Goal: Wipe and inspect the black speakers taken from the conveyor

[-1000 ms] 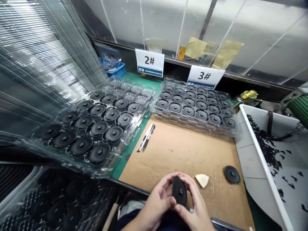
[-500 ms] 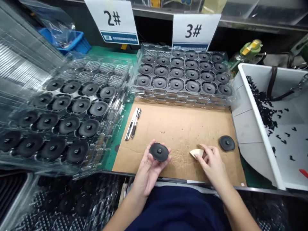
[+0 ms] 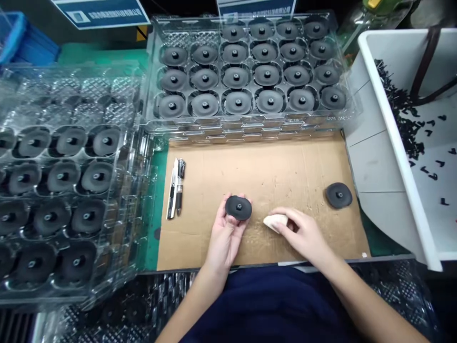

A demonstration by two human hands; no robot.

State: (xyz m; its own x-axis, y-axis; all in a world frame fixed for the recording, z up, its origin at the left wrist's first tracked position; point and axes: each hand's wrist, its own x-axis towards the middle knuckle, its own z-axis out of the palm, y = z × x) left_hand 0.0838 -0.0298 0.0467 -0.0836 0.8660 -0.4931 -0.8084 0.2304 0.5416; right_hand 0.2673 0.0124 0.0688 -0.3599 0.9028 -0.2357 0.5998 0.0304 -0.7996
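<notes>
My left hand (image 3: 225, 237) grips a black oval disc (image 3: 233, 213) by its edges, with the small hub at its centre facing up. In my right hand (image 3: 303, 232) a cream-white wedge, like a sponge pad (image 3: 274, 221), is pinched between thumb and fingers. The wedge and the disc are apart, with a gap of cardboard showing between them. A second black oval disc (image 3: 338, 196) lies on the cardboard sheet (image 3: 214, 166), to the right of my right hand.
A pen (image 3: 179, 188) and a utility knife (image 3: 173, 190) lie on the cardboard's left. Clear trays of black discs stand behind (image 3: 250, 121) and at left (image 3: 117, 190). At right, a white bin (image 3: 396, 138) holds small black pieces (image 3: 410, 119).
The camera view has shifted, tilting down and closer. My right hand has brought the wedge nearer to the disc in my left hand. Both holds are kept.
</notes>
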